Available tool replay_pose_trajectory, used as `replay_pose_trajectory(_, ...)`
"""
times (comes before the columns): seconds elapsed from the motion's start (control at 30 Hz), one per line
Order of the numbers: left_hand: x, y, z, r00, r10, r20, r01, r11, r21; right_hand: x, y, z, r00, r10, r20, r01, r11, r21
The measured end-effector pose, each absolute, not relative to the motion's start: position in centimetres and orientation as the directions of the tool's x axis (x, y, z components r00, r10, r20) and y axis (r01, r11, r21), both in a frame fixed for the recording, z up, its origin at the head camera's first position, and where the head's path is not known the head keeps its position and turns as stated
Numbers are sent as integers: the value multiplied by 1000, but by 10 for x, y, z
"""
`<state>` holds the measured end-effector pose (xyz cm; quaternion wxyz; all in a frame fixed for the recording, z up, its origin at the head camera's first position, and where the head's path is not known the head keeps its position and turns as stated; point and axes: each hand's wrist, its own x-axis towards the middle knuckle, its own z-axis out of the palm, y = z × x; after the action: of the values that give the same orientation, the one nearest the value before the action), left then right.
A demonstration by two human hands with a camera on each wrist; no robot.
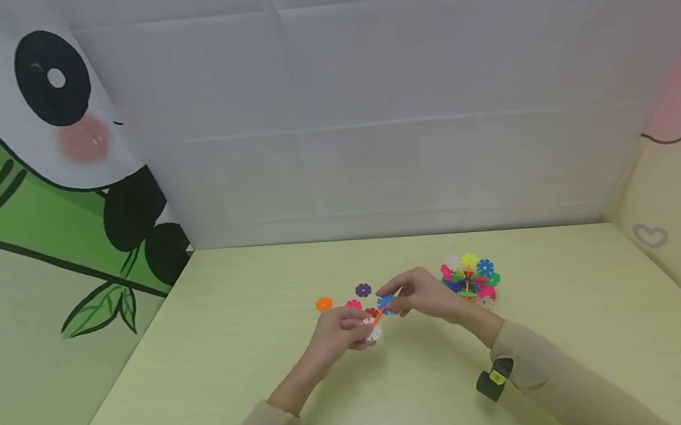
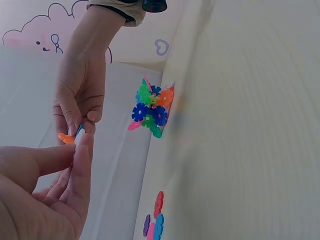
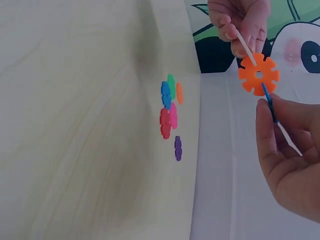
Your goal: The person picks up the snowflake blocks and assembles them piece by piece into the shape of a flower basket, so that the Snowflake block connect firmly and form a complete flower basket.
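Note:
My left hand (image 1: 341, 329) pinches a white notched flower disc (image 1: 372, 330) between thumb and fingers. Slotted into that disc is an orange flower disc (image 3: 259, 75), standing crosswise to it. My right hand (image 1: 420, 292) grips a blue flower disc (image 3: 270, 104) edge-on by its rim. In the right wrist view, the blue disc's edge meets a slot of the orange one, opposite the white disc. Both hands are held above the table, close together, and the fingers cover part of the white and blue discs.
Loose discs lie on the table (image 1: 258, 384) beyond the hands: orange (image 1: 324, 304), purple (image 1: 363, 290), pink (image 3: 173, 116), red (image 3: 165, 123), blue (image 3: 166, 95) and green (image 3: 171, 86). Behind my right hand stands a multicoloured cluster of joined discs (image 1: 472, 276). A pale wall (image 1: 373, 168) closes off the back.

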<state>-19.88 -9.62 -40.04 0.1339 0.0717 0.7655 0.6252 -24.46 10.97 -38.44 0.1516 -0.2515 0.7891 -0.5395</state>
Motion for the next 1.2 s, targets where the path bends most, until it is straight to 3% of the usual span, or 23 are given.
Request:
replay_pose_trajectory(0.17, -204, -114, -408, -961, 229, -154, -96, 245, 965, -257, 103, -397, -813, -580, 47, -261, 292, -920)
replay_pose_trajectory(0.5, -213, -150, -417, -981, 39, -191, -172, 284, 943, -286, 90, -440, -831, -556, -5, -302, 459, -836)
replay_pose_trajectory(0.7, -214, -157, -415, -979, 32, -200, -183, 284, 941, -290, 78, -446, -838, -544, -45, -277, 495, -824)
replay_pose_trajectory(0.93, -212, -153, -411, -979, 56, -194, -170, 291, 941, -288, 69, -443, -832, -548, -88, -326, 611, -721)
replay_pose_trajectory(1.2, -207, -143, -407, -975, 132, -176, -137, 264, 955, -280, 76, -436, -799, -601, -19, -425, 588, -688)
